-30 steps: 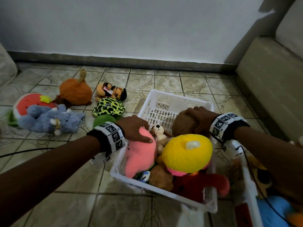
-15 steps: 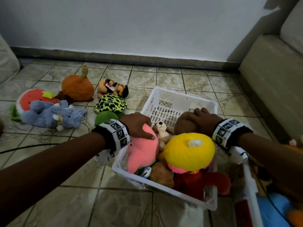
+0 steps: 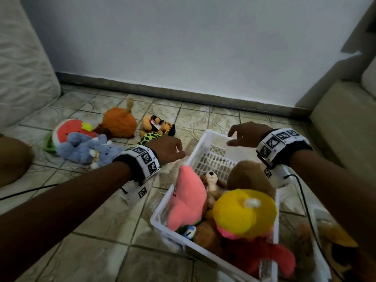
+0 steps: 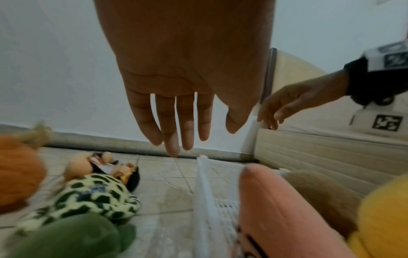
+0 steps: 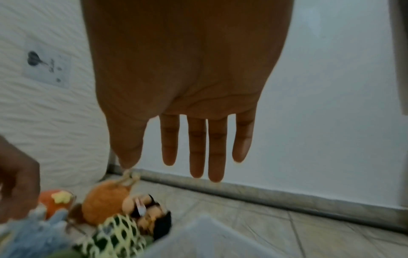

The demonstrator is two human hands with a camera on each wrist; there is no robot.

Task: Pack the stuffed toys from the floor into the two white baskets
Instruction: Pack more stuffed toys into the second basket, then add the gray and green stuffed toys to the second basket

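Note:
A white basket (image 3: 205, 143) on the tiled floor holds a pink toy (image 3: 188, 198), a small tan dog (image 3: 212, 183), a brown toy (image 3: 247, 178), a yellow toy (image 3: 245, 213) and a red one (image 3: 262, 261). My left hand (image 3: 169, 150) hovers empty, fingers straight, just left of the basket's rim (image 4: 202, 176), above the green spotted toy (image 4: 92, 197). My right hand (image 3: 243, 135) hangs empty over the basket's far end, fingers loose. An orange toy (image 3: 119, 123), a watermelon toy (image 3: 67, 131), a blue toy (image 3: 87, 148) and a small yellow-and-black toy (image 3: 157, 125) lie on the floor at left.
A second white basket (image 3: 321, 233) with toys stands at the lower right edge. A sofa (image 3: 343, 123) runs along the right, a mattress (image 3: 22, 74) leans at the left, and the wall closes the back. A black cable (image 3: 26, 192) crosses the floor at left.
Both hands have lifted off the toys in the basket: the left left the pink toy and moved left, the right let go of the brown toy and rose over the far rim.

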